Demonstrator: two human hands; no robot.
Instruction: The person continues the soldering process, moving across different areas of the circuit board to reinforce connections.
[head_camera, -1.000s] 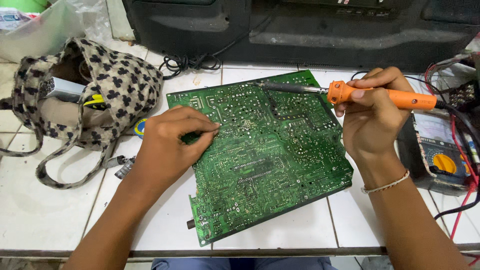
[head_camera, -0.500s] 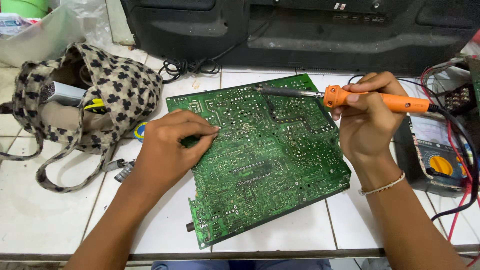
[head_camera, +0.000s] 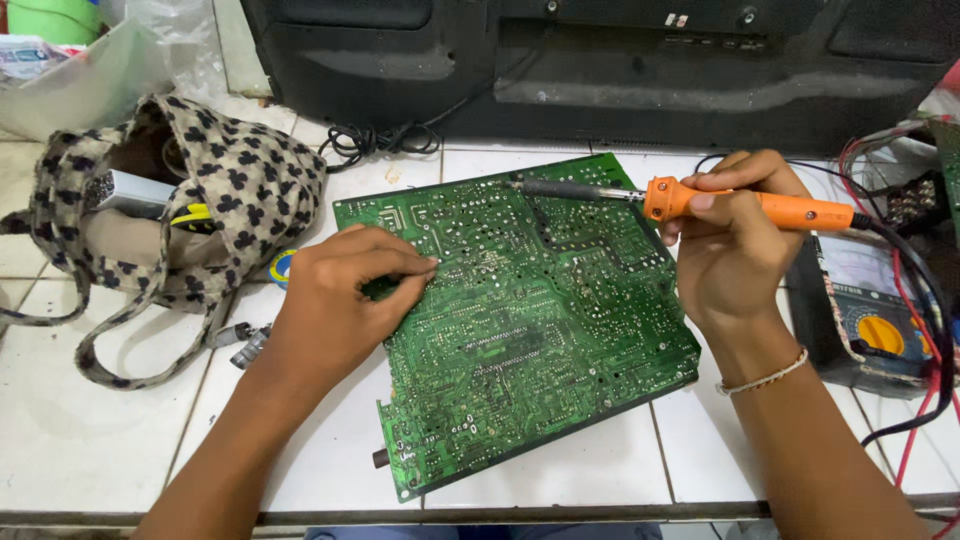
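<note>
While the right hand (head_camera: 735, 245) grips the soldering iron (head_camera: 690, 203), tip apparently over the circuit board (head_camera: 530, 320), a slip risks bridging joints; left hand (head_camera: 345, 300), fingers curled, pins the board's left edge.

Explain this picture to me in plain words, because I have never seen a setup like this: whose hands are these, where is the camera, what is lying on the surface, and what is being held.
There is no machine here, just a person's two bare hands, filmed by a camera worn on their head and looking down at a white tiled worktop. In the middle lies a large green circuit board, solder side up. The left hand rests on the board's left edge, fingertips pressed to it. The right hand grips an orange-handled soldering iron like a pen, its dark metal tip over the board's top edge. To the left sits an open patterned cloth bag with tools inside. At the right edge is a meter with a yellow dial and red and black wires. Behind everything stands a big black casing.
</note>
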